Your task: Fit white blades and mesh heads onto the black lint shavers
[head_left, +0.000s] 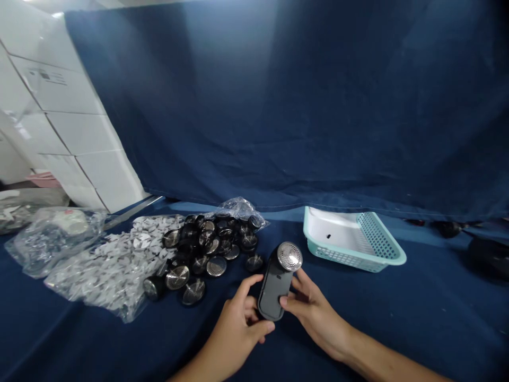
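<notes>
A dark grey fabric shaver [274, 291] is held upright and slightly tilted between my two hands. Its round perforated metal head [290, 257] points up and toward me. My left hand [238, 321] grips the lower left side and the bottom end, the thumb at the base. On the right edge, my right hand [312, 307] is closed with its thumb on the shaver's front and its fingers behind. Left of my hands lies a pile of black round shaver heads [217, 266] with metal mesh faces.
A clear plastic bag of small grey-white parts [115, 265] lies left of the pile. Another plastic bag [59, 233] sits farther left. A light turquoise basket [353, 258] with a white lining and a small black piece stands at the right. Blue cloth [298, 106] hangs behind.
</notes>
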### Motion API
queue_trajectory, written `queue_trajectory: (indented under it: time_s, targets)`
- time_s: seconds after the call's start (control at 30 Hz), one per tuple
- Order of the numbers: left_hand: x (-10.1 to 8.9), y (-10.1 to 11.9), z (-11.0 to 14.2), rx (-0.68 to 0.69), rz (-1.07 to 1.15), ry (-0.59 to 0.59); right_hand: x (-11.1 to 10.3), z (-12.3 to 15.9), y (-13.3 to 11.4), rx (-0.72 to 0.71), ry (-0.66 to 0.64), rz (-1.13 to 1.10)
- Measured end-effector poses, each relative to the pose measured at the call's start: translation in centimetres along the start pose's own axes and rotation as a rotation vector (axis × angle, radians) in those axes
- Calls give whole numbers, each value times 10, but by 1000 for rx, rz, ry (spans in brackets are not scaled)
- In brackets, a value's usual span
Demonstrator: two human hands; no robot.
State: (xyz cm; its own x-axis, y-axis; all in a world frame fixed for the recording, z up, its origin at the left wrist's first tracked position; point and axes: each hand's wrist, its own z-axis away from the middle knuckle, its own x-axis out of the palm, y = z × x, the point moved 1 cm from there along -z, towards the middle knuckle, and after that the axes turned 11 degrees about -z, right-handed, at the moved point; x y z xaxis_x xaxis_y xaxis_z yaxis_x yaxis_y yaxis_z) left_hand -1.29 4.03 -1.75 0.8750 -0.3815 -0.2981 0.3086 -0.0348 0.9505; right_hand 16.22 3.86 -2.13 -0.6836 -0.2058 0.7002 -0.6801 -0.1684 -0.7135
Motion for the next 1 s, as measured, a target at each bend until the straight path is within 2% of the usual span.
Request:
queue_trajectory:
  time_s: [0.13,0.3,0.4,0.63,1.0]
  targets:
    - [-5,0,0,2,-10,-21,-3,1,3,20,-46,87]
    - [-16,2,-5,0,59,-207,-5,-1,4,6,-96,168]
    - [-20,2,-8,-32,72,-252,-4,0,1,1,-137,218]
    - [-23,0,-8,-60,161,-179,-10,1,4,19,-200,382]
    - [-22,7,-6,-43,114,-194,-11,0,11,-26,-104,411]
